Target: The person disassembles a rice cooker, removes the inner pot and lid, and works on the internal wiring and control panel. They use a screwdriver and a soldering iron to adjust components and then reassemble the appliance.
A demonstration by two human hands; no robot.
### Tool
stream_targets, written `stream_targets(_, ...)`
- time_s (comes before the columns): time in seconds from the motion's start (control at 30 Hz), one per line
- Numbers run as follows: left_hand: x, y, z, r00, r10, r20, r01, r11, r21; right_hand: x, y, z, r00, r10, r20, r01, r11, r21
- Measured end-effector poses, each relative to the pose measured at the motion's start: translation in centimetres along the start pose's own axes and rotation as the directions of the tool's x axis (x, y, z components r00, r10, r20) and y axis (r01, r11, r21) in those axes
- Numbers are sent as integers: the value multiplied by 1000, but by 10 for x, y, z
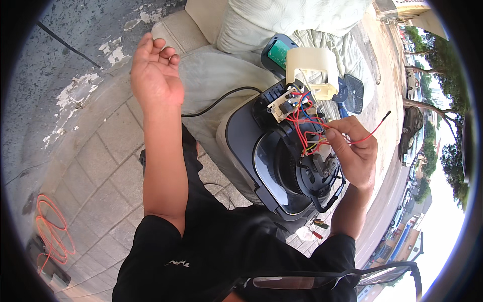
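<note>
In front of me is a black household appliance with a clear window and its inner parts exposed. Red, blue and yellow wires run from a small circuit board near its far end. My right hand pinches a red wire between thumb and fingers, above the appliance's metal parts; the wire's dark tip sticks out to the right. Away to the left, my left hand is raised, palm up, fingers loosely bent, with nothing in it. Beyond the board stand a hollow cream plastic housing and a dark panel with a green circuit board.
Pale cloth lies beneath the appliance, and a black power cord crosses it. A dark mesh-patterned part lies at the far right. Screwdrivers lie close to me on the right. An orange cable is coiled on the paving.
</note>
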State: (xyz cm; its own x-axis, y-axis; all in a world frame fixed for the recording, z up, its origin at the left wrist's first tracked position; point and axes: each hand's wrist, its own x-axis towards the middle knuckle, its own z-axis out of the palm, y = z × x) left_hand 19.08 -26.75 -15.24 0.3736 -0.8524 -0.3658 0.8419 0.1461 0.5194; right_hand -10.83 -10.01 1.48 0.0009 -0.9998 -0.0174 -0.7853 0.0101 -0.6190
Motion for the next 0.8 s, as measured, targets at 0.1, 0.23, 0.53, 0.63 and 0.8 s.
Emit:
stream_targets(0.1,23,18,-19,998,-14,-67,5,991,-134,7,2,-4,998,-3,69,2,1000,15)
stream_targets(0.23,35,32,-32,996,5,-87,-22,980,-196,26,3,-41,993,-104,-58,109,990,91)
stream_targets(0.53,30,18,-31,996,-83,-28,74,967,-245,217,56,-63,980,169,108,-156,981,-119)
stream_targets(0.63,27,13,-29,997,-76,-16,70,969,-238,266,73,-37,901,315,298,-236,933,-273)
stream_targets(0.8,21,7,-21,996,-84,5,83,973,-215,301,93,2,763,430,483,-226,877,-424)
